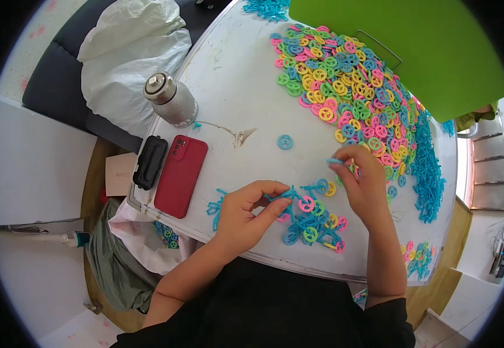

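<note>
My left hand (246, 211) pinches a small blue toy bicycle frame (298, 192) that carries a pink wheel (306, 203) and a blue wheel (322, 185). My right hand (363, 182) holds a thin blue plastic piece (335, 161) between thumb and fingertips, just above and right of that frame. Under both hands lies a small heap of assembled toy bicycles (315, 229) with green, yellow and pink wheels. A single blue wheel (285, 141) lies alone on the white table (234, 81).
A big pile of coloured plastic wheels (344, 87) stretches across the far right, beside a pile of blue frames (428, 168). A green tray (414, 40) overhangs it. A red phone (180, 175), black case (149, 162) and metal bottle (170, 100) sit at left.
</note>
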A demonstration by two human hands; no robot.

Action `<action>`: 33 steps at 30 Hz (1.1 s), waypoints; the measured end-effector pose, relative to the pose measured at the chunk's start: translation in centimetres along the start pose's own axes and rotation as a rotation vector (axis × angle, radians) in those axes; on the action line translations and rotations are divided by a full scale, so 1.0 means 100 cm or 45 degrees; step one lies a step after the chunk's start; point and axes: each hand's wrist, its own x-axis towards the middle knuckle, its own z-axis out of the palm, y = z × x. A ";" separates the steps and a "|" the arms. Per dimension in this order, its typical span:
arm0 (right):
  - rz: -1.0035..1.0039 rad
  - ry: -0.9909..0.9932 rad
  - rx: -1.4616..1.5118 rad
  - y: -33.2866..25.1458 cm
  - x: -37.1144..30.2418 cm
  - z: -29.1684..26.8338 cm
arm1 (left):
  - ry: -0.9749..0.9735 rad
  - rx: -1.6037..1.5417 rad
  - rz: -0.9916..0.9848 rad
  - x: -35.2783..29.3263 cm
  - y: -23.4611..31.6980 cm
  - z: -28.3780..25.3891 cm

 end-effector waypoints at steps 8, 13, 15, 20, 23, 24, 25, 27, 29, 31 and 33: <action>0.843 -0.317 1.748 -0.049 -0.015 -0.003 | -0.062 -0.361 -0.048 0.000 -0.003 0.010; 0.969 -0.259 1.942 -0.056 -0.023 0.008 | -0.024 -0.399 -0.017 -0.006 -0.009 0.015; 0.955 -0.208 2.062 -0.057 -0.025 0.010 | 0.002 -0.207 0.077 -0.007 -0.011 0.015; 0.987 -0.289 1.924 -0.057 -0.020 0.004 | 0.061 0.376 0.500 -0.002 -0.003 0.012; 0.784 -0.370 1.461 -0.055 -0.019 -0.004 | 0.034 0.499 0.442 -0.001 0.001 0.008; 0.611 -0.382 1.112 -0.055 -0.020 -0.005 | 0.008 0.541 0.393 -0.001 0.005 0.008; 0.613 -0.382 1.109 -0.058 -0.020 -0.004 | -0.024 0.579 0.347 0.000 0.007 0.008; 0.903 -0.225 1.373 -0.064 -0.021 0.000 | -0.045 0.578 0.431 0.002 0.002 0.004; 0.900 -0.159 1.435 -0.064 -0.027 0.005 | -0.058 0.583 0.514 0.003 0.001 0.003; 0.898 -0.092 1.495 -0.065 -0.032 0.008 | -0.079 0.326 0.350 0.003 0.002 0.004; 0.706 -0.071 1.365 -0.067 -0.035 0.008 | -0.067 0.234 0.270 0.001 0.003 0.005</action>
